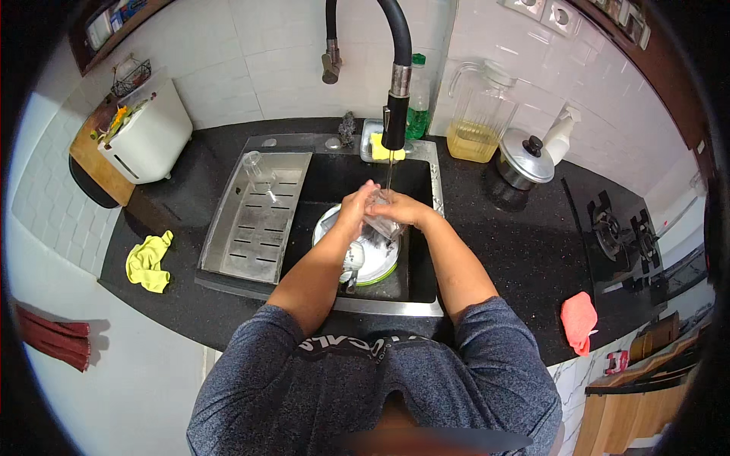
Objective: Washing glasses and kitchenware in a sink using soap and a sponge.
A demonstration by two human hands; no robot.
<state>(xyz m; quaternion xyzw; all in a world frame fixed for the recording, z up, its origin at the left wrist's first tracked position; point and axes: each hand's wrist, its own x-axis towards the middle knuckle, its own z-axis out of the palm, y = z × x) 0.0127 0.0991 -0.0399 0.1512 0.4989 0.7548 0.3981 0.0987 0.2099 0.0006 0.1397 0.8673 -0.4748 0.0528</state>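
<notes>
Under the running stream of the black faucet point(396, 122), my left hand point(355, 211) and my right hand point(406, 210) hold a clear drinking glass point(385, 219) between them, tilted. Below them, a white plate with a green rim point(382, 272) lies in the black sink point(419, 251), with a ladle or large spoon point(353, 259) and other dishes partly hidden by my arms. Another clear glass point(256, 168) rests on the metal drainer tray point(251, 228) at the left. A yellow sponge point(383, 147) sits in a small dish behind the sink.
Right of the sink are a glass pitcher with yellow liquid point(474, 134), a lidded pot point(523, 159) and a gas hob point(610, 228). A pink cloth point(579, 323) lies near the right edge, a yellow cloth point(148, 261) at left. A white container point(151, 134) stands back left.
</notes>
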